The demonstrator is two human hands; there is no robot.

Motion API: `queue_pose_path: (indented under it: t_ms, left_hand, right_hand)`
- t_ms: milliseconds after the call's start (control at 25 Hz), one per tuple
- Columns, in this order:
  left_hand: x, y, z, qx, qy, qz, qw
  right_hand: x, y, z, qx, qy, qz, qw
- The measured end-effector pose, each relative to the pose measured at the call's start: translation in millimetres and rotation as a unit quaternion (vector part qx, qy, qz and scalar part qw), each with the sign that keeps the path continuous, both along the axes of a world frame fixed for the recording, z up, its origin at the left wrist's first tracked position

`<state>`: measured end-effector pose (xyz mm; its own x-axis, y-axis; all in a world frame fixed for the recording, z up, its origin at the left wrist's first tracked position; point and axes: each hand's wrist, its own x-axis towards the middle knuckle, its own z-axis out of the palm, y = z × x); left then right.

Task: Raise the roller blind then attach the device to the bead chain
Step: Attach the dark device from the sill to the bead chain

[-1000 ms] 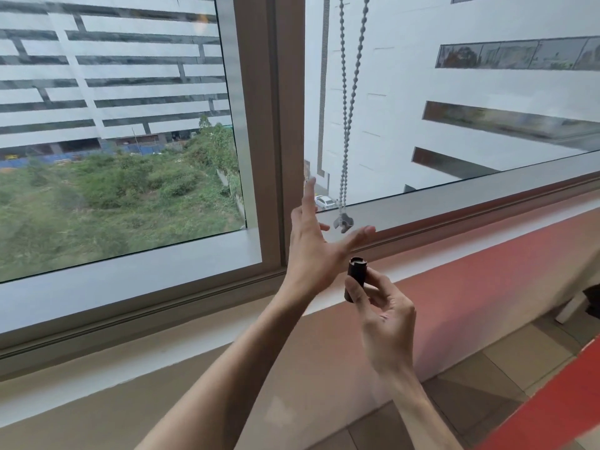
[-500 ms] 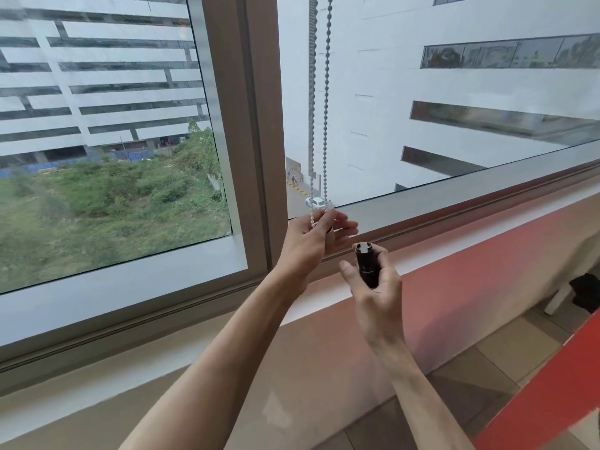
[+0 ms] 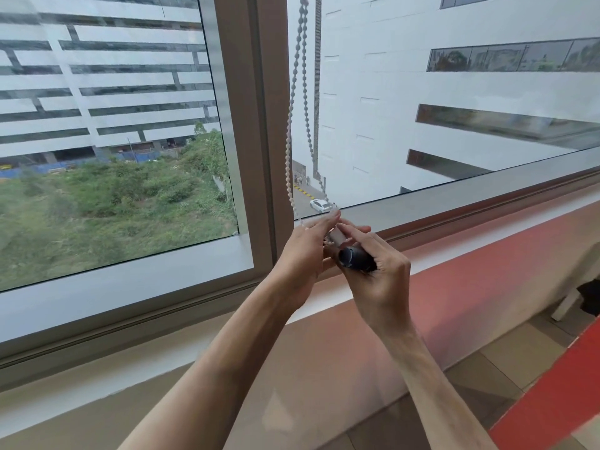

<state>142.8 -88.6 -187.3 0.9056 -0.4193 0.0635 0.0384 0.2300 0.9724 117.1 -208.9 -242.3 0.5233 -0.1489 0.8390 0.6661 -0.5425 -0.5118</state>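
Note:
A grey bead chain (image 3: 298, 76) hangs in a loop in front of the window, just right of the brown mullion. My left hand (image 3: 306, 251) grips the bottom of the loop near the sill; the lowest beads are hidden behind its fingers. My right hand (image 3: 376, 271) holds a small black cylindrical device (image 3: 354, 257) with a pale tip, pressed against my left hand's fingers where the chain ends. Whether the device touches the chain cannot be seen. The roller blind itself is out of view above.
The brown window mullion (image 3: 259, 125) stands just left of the chain. A grey sill rail (image 3: 470, 193) and a reddish ledge (image 3: 487, 264) run below the glass. Tiled floor (image 3: 503, 362) lies at lower right, with a dark object (image 3: 589, 295) at the right edge.
My left hand went from spread open to gripping the chain's lower end. My right hand brought the device up and left until it met my left hand's fingers.

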Motion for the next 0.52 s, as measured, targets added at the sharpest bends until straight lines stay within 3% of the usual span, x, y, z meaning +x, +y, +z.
queue_pose_path:
  t_ms: [240, 520]
  left_hand:
    - [-5, 25, -7, 0.032, -0.086, -0.035, 0.995]
    - [-1, 47, -5, 0.061, -0.167, -0.026, 0.984]
  right_hand:
    - [-12, -5, 7, 0.007, 0.019, 0.049, 0.999]
    - [-19, -10, 12, -0.049, 0.023, 0.068, 0.996]
